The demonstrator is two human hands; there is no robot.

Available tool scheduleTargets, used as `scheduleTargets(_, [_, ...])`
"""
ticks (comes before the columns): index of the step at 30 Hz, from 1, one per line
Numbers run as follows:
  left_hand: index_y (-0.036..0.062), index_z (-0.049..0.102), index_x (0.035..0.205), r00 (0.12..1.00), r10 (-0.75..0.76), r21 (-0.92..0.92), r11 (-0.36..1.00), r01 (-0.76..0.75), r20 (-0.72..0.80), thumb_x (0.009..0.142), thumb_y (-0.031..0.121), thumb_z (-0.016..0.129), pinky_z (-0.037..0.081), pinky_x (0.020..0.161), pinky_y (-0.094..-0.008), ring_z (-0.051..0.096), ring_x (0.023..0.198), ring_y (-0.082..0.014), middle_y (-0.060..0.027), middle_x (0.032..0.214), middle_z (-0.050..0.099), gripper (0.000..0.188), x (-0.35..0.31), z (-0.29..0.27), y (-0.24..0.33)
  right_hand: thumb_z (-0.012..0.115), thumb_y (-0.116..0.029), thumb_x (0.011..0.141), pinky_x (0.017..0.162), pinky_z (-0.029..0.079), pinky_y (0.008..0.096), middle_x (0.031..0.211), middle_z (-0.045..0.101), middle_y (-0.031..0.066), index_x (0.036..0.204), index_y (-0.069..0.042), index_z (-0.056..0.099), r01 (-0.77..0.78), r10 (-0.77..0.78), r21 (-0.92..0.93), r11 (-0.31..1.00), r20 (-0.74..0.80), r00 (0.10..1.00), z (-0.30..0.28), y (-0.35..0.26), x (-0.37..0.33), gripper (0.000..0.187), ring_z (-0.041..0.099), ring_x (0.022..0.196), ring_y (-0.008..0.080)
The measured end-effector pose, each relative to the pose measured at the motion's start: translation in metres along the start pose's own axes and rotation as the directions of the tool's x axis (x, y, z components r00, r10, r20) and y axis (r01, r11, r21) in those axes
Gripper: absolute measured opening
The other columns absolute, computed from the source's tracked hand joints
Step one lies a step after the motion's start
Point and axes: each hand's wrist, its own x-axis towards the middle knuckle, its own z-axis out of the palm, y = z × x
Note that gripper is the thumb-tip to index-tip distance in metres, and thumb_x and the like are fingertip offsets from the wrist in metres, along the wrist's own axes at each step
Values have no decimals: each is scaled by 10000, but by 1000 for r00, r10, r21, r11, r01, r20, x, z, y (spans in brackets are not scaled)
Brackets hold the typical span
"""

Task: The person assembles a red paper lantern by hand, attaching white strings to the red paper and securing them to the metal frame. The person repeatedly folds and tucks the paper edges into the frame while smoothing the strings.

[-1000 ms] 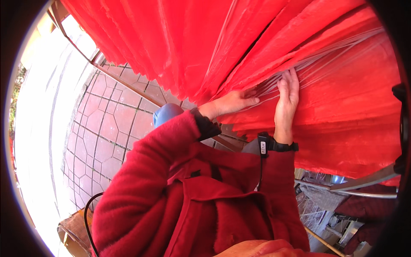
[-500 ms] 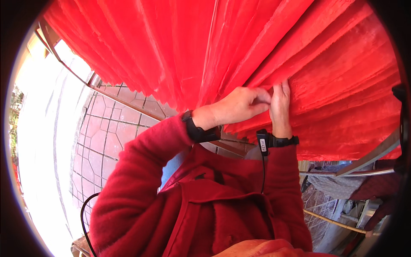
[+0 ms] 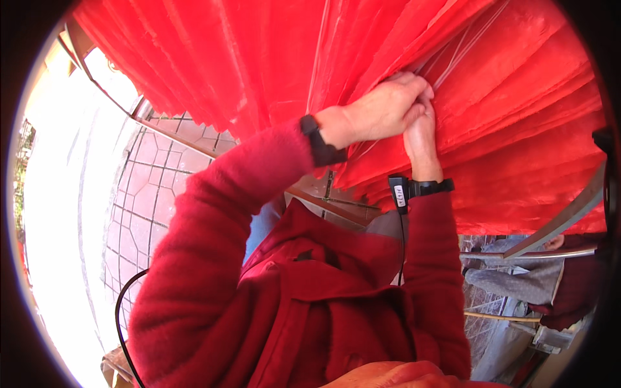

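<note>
A large red pleated sheet (image 3: pixel 259 71), with the look of thin cloth or paper, spreads before me in fanned folds. Thin pale strings (image 3: pixel 459 55) run along a gap between two folds at the upper right. My left hand (image 3: pixel 381 110) is bent over that fold with its fingers closed. My right hand (image 3: pixel 422 129) meets it from below, fingers curled up against the left fingertips. What they pinch is hidden between them; the strings come out just beyond. Both wrists wear black bands, the right one with a small black device (image 3: pixel 398 192).
A thin curved rail (image 3: pixel 174 139) passes under the sheet on the left, above a tiled floor (image 3: pixel 152 187). At the right are a metal bar (image 3: pixel 550 253) and a flat curved strip (image 3: pixel 569 216). Beyond it another person's grey sleeve (image 3: pixel 511 281) shows, near a bamboo pole (image 3: pixel 498 316).
Both hands have moved up and farther into the folds, and now press together. A fold has opened, showing strings beside them. The other person at the right has shifted.
</note>
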Motion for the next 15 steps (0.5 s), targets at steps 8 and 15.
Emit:
scheduleTargets(8, [47,548,1319,979,-69,568,821,-54,193,833,-14,569,422,1105,-434,380,1392,-408,-194,1396,501,490,-6,-22,-33,478,5,979,1120,361,353,1445,487,209,1448,23,400,158,-173,-253,954,-38,984,1,-10,1,475,473,1331,249])
scheduleTargets(15, [106,530,1408,958,-189,837,541,-83,217,922,173,498,269,1198,-467,228,1490,-375,-188,1570,334,492,-15,-36,-47,590,-53,958,1104,354,325,1463,475,196,1503,-30,373,195,-229,-326,925,-69,971,-7,-6,4,587,467,1328,236])
